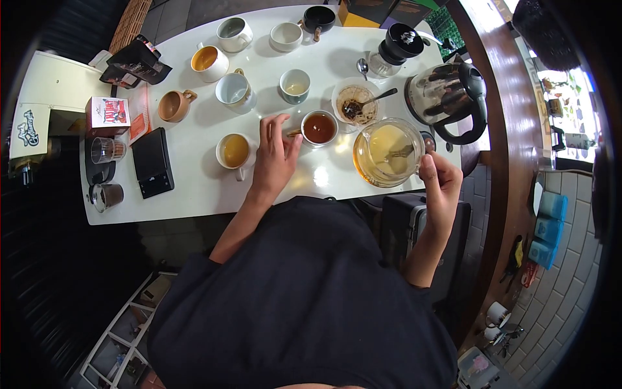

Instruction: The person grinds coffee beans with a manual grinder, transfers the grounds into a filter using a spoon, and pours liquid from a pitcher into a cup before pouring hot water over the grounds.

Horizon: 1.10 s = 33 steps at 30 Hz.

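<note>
My right hand (pixel 440 185) grips the handle of a clear glass pitcher (pixel 389 152) with pale yellow liquid in it, at the table's right side. Right by the handle of a cup of reddish-brown tea (pixel 319 128) is my left hand (pixel 275 155), its fingers apart and slightly bent. To the left of that hand stands a white mug with amber liquid (pixel 234 151). A small cup with a little pale liquid (pixel 295 86) sits beyond the tea cup. Behind the pitcher, a filter with wet dark grounds (pixel 356 107) holds a spoon (pixel 379 98).
On the white table (pixel 194 188) are several more mugs toward the back. A kettle (pixel 447 97) and a hand grinder (pixel 398 48) stand at the right. At the left lie a black scale (pixel 153 162), a red-and-white box (pixel 108 115) and a black pouch (pixel 137 63).
</note>
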{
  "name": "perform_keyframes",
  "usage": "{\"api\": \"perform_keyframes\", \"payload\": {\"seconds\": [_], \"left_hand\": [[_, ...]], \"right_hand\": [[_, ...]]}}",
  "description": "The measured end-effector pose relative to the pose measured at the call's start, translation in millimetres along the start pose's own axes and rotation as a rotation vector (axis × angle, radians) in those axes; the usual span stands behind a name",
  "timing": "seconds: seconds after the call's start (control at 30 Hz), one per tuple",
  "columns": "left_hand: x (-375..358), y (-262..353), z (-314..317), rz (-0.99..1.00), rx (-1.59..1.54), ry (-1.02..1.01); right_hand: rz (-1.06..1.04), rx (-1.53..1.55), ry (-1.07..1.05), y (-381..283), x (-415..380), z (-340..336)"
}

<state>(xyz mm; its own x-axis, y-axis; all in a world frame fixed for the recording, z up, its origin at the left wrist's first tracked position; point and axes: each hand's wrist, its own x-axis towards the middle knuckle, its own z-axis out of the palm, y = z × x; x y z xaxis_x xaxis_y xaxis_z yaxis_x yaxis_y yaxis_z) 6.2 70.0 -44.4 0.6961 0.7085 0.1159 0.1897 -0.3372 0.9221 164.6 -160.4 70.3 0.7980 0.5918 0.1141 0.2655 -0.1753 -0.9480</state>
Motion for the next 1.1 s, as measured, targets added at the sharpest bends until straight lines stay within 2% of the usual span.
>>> {"api": "perform_keyframes", "payload": {"seconds": [0.03,0.07,0.13,0.23,0.27,0.33,0.37,0.47,0.53,0.63,0.73,0.83,0.97,1.03,1.1], "left_hand": [[0.5,11.8,-8.7,0.200,0.227,0.022],[4.2,20.2,-18.1,0.195,0.234,0.028],[14.6,28.9,-40.9,0.375,0.304,0.153],[50.0,13.0,-72.3,0.240,0.441,0.287],[62.8,-9.1,-82.0,0.195,0.460,0.266],[81.0,-44.4,-95.6,0.022,0.277,0.139],[85.9,-54.0,-98.5,0.028,0.282,0.148],[98.2,-69.9,-103.7,-0.054,0.438,0.040],[104.8,-76.1,-106.0,-0.095,0.342,-0.095],[107.8,-74.6,-105.5,-0.201,0.163,-0.099],[108.8,-90.4,-101.7,-0.136,0.056,-0.066],[111.8,-90.0,-102.0,-0.172,-0.035,-0.085],[115.1,-82.8,-100.3,-0.126,0.079,-0.023],[113.7,-75.5,-101.9,0.009,-0.050,0.029],[106.6,-47.6,-104.8,0.062,-0.036,0.047]], "right_hand": [[-0.001,0.005,-0.007,-0.5,0.4,-0.1],[-0.005,-0.001,-0.007,-2.0,0.5,-0.4],[-0.012,-0.002,-0.016,-1.8,0.9,0.4],[-0.028,0.016,-0.007,-1.5,1.1,0.4],[-0.018,0.020,-0.012,-2.3,1.2,0.6],[0.001,0.028,-0.018,-3.7,1.9,0.3],[-0.001,0.040,-0.031,-2.4,2.6,-1.1],[-0.006,0.033,-0.014,-3.5,4.3,-0.2],[-0.010,0.018,-0.016,-0.7,4.9,-3.2],[-0.013,0.008,-0.011,-1.9,5.7,-3.8],[-0.011,0.020,0.009,-5.2,6.7,-0.2],[-0.009,0.014,-0.013,-5.1,12.4,-1.5],[0.010,-0.044,-0.104,-19.3,24.1,-5.9],[-0.044,-0.077,-0.116,-31.8,33.2,-6.5],[-0.128,-0.114,-0.097,-40.5,38.6,-2.7]]}}
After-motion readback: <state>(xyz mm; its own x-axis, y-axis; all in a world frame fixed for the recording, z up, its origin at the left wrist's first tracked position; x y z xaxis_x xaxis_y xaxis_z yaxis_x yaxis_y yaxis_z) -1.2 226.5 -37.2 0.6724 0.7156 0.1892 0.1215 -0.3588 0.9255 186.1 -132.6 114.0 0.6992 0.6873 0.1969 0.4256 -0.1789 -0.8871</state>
